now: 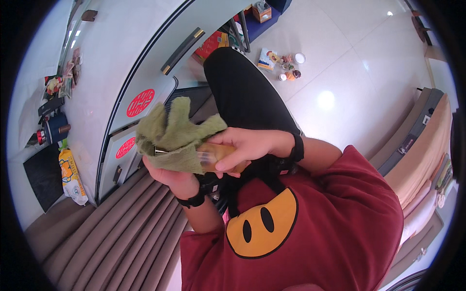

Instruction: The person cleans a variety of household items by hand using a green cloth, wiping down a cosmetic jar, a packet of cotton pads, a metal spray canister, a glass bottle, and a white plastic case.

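Observation:
Both of my hands meet over my lap, around a clear container with an amber tint. My right hand wraps its near end, thumb on top. A fuzzy green cloth covers the far end, its loose corners sticking up. From below, my left hand grips the cloth-covered end, with its fingers mostly hidden by the fabric. A thin shiny edge shows in a fold of the cloth; what it belongs to is unclear.
Left of me stands a white cabinet with a dark handle and red round stickers. A yellow-and-white package lies beyond it. Small items and a printed box sit on the tiled floor. At right is a bed.

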`<move>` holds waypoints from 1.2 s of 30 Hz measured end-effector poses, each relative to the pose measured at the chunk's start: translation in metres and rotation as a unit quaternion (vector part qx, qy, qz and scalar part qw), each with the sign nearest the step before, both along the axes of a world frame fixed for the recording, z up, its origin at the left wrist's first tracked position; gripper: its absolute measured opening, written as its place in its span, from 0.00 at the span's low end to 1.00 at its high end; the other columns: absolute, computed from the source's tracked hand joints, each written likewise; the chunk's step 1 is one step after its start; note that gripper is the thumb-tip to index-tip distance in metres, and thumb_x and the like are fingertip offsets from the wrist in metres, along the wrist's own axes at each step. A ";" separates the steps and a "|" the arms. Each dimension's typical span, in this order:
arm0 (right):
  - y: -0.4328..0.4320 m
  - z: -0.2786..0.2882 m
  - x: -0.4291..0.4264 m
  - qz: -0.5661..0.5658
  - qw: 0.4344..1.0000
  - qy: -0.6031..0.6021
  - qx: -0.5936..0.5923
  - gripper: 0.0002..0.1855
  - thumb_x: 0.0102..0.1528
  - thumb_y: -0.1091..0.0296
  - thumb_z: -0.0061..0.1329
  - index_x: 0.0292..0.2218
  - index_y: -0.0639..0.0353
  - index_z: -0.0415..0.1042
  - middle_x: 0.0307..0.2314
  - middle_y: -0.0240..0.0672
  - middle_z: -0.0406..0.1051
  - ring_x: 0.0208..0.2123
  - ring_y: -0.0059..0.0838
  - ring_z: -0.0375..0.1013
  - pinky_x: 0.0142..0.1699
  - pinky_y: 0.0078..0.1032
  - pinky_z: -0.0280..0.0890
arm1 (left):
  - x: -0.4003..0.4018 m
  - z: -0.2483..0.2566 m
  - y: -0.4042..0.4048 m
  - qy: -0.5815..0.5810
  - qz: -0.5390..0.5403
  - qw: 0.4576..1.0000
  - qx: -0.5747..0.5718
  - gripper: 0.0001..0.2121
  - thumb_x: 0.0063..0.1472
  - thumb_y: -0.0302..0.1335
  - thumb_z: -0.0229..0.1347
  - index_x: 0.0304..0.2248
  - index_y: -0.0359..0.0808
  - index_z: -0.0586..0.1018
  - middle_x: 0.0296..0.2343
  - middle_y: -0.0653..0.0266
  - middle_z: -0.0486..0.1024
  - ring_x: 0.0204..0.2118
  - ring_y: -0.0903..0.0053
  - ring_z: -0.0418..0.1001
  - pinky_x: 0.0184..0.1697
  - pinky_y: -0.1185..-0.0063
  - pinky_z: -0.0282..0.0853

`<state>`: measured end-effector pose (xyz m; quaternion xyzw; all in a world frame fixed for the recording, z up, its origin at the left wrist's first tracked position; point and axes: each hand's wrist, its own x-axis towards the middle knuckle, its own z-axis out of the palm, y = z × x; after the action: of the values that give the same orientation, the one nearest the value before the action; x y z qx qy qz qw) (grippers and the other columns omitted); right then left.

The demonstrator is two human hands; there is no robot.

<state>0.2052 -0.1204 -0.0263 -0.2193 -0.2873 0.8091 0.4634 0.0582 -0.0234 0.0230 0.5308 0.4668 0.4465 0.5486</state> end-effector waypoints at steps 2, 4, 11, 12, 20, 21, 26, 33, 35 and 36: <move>-0.002 -0.002 0.005 0.031 0.999 0.015 -0.028 0.23 0.56 0.57 0.56 0.46 0.63 0.68 0.26 0.29 0.72 0.22 0.17 0.71 0.26 0.17 0.65 | 0.001 -0.002 -0.006 -0.125 0.042 0.988 -0.079 0.29 0.63 0.43 0.48 0.56 0.30 0.65 0.53 0.51 0.67 0.52 0.63 0.69 0.55 0.66 0.66; -0.005 -0.005 0.011 0.032 0.998 -0.032 -0.030 0.23 0.55 0.57 0.57 0.46 0.63 0.68 0.27 0.30 0.72 0.22 0.17 0.71 0.26 0.17 0.65 | -0.030 -0.023 0.014 -0.380 -0.123 0.887 -0.232 0.31 0.63 0.48 0.46 0.56 0.30 0.64 0.54 0.48 0.66 0.55 0.56 0.66 0.58 0.58 0.61; -0.011 -0.012 0.032 -0.201 0.895 -0.330 0.225 0.30 0.50 0.53 0.59 0.48 0.64 0.68 0.30 0.41 0.75 0.30 0.37 0.78 0.34 0.29 0.70 | -0.022 -0.010 0.017 -0.307 -0.183 0.901 -0.246 0.22 0.66 0.36 0.43 0.52 0.28 0.67 0.49 0.50 0.70 0.51 0.60 0.70 0.54 0.62 0.67; -0.013 -0.009 0.035 -0.183 0.894 -0.353 0.206 0.30 0.50 0.53 0.59 0.48 0.63 0.68 0.31 0.42 0.75 0.32 0.40 0.77 0.35 0.31 0.70 | -0.017 -0.008 0.015 -0.236 -0.154 0.933 -0.225 0.20 0.66 0.34 0.43 0.52 0.28 0.68 0.48 0.51 0.70 0.50 0.61 0.71 0.53 0.63 0.68; -0.023 0.009 0.039 -0.228 0.757 -0.579 0.198 0.32 0.48 0.53 0.58 0.50 0.60 0.64 0.34 0.41 0.74 0.36 0.47 0.75 0.38 0.39 0.70 | 0.022 -0.020 0.001 -0.122 -0.020 0.990 -0.066 0.17 0.68 0.31 0.42 0.50 0.29 0.70 0.45 0.55 0.72 0.46 0.68 0.73 0.48 0.69 0.72; -0.024 0.010 0.041 -0.235 0.766 -0.563 0.203 0.32 0.48 0.53 0.58 0.50 0.60 0.64 0.34 0.42 0.74 0.35 0.47 0.75 0.37 0.39 0.70 | 0.022 -0.022 -0.003 -0.132 -0.035 0.990 -0.039 0.17 0.68 0.31 0.42 0.50 0.29 0.69 0.45 0.55 0.72 0.46 0.68 0.73 0.48 0.69 0.72; -0.029 0.003 0.048 -0.219 0.886 -0.372 0.171 0.31 0.51 0.53 0.58 0.49 0.63 0.66 0.31 0.44 0.74 0.30 0.42 0.76 0.36 0.33 0.70 | 0.026 -0.033 -0.013 -0.076 0.015 0.996 0.040 0.19 0.67 0.32 0.43 0.52 0.27 0.67 0.47 0.53 0.71 0.48 0.65 0.72 0.50 0.68 0.71; -0.032 -0.009 0.063 0.010 0.997 0.070 -0.025 0.29 0.57 0.48 0.52 0.48 0.65 0.66 0.24 0.36 0.73 0.19 0.22 0.73 0.20 0.14 0.62 | 0.026 -0.047 -0.011 -0.040 -0.053 0.979 0.195 0.21 0.68 0.39 0.48 0.50 0.27 0.70 0.46 0.52 0.72 0.44 0.66 0.74 0.47 0.68 0.72; -0.033 -0.009 0.067 0.026 0.993 0.111 -0.034 0.28 0.58 0.46 0.51 0.46 0.64 0.66 0.23 0.35 0.73 0.18 0.20 0.72 0.17 0.11 0.58 | 0.037 -0.043 -0.016 0.033 0.025 0.969 0.244 0.18 0.70 0.36 0.44 0.48 0.30 0.73 0.44 0.55 0.74 0.41 0.70 0.75 0.44 0.71 0.74; -0.034 -0.005 0.070 0.025 0.993 0.108 -0.044 0.27 0.57 0.45 0.50 0.43 0.63 0.67 0.23 0.35 0.73 0.18 0.20 0.72 0.16 0.11 0.56 | 0.041 -0.041 -0.017 0.041 0.051 0.963 0.261 0.16 0.69 0.35 0.45 0.46 0.29 0.74 0.42 0.55 0.75 0.40 0.70 0.76 0.42 0.72 0.74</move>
<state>0.2748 -0.1548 -0.0316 -0.1436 -0.2053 0.8512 0.4612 0.0995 -0.0402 -0.0184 0.6487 0.3823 0.5586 0.3478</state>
